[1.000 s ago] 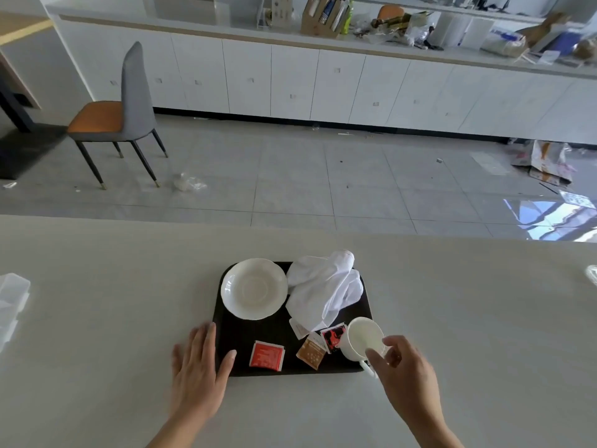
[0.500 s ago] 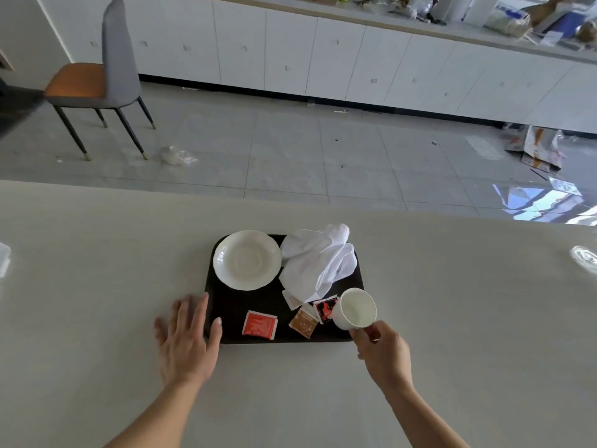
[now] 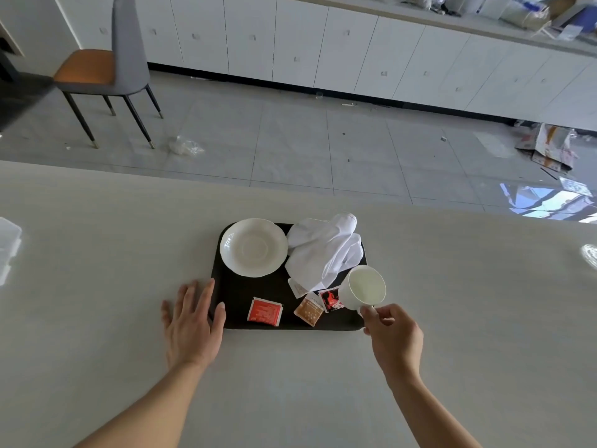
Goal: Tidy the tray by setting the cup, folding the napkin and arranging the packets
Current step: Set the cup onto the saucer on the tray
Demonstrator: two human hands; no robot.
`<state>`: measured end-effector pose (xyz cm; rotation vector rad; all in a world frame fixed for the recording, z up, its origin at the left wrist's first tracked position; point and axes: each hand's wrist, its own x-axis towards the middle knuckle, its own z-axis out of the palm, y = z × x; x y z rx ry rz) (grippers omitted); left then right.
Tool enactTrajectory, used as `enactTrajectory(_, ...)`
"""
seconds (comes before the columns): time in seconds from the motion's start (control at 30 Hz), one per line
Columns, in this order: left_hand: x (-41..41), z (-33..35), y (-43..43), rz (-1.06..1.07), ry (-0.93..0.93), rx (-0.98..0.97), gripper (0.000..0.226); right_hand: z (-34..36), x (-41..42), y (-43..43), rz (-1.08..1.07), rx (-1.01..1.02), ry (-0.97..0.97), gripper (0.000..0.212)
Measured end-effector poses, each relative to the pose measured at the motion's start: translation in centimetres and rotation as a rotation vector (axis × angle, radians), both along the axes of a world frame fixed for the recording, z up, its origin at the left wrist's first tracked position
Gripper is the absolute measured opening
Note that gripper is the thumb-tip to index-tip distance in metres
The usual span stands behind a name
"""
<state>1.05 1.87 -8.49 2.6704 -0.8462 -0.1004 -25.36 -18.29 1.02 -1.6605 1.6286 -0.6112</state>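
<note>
A black tray lies on the pale table. On it sit a white saucer at the back left, a crumpled white napkin at the back right, and packets in front: a red packet, a tan packet, a red-and-black packet and a white packet partly under the napkin. My right hand pinches the handle of a white cup, tilted and lifted over the tray's front right corner. My left hand lies flat and open against the tray's left front edge.
A clear plastic container sits at the table's far left edge, and a small glass object at the far right. Beyond the table are tiled floor, a grey chair and white cabinets.
My right hand closed on the cup's handle and raised the cup, tipping it up off the tray's corner. My left hand stayed flat beside the tray. The view dipped downward.
</note>
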Motion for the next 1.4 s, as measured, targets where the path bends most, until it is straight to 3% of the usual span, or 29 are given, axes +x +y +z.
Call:
enactTrajectory(0.3, -0.1, 0.1, 0.1, 0.023, 0.028, -0.008, 0.060, 3.2, 6.3, 1.0, 0.282, -0.127, -0.034, 0.029)
enactTrajectory(0.5, 0.1, 0.2, 0.0, 0.022, 0.022, 0.007, 0.059, 2.5, 13.6, 1.2, 0.379, -0.049, -0.038, 0.032)
enactTrajectory(0.87, 0.0, 0.4, 0.0, 0.012, 0.005, 0.004, 0.056, -0.2, 20.0, 1.3, 0.365, -0.007, -0.032, 0.031)
enactTrajectory(1.4, 0.1, 0.4, 0.0, 0.006, 0.007, 0.030, 0.056, -2.1, 21.7, 2.7, 0.301, -0.002, -0.022, 0.028)
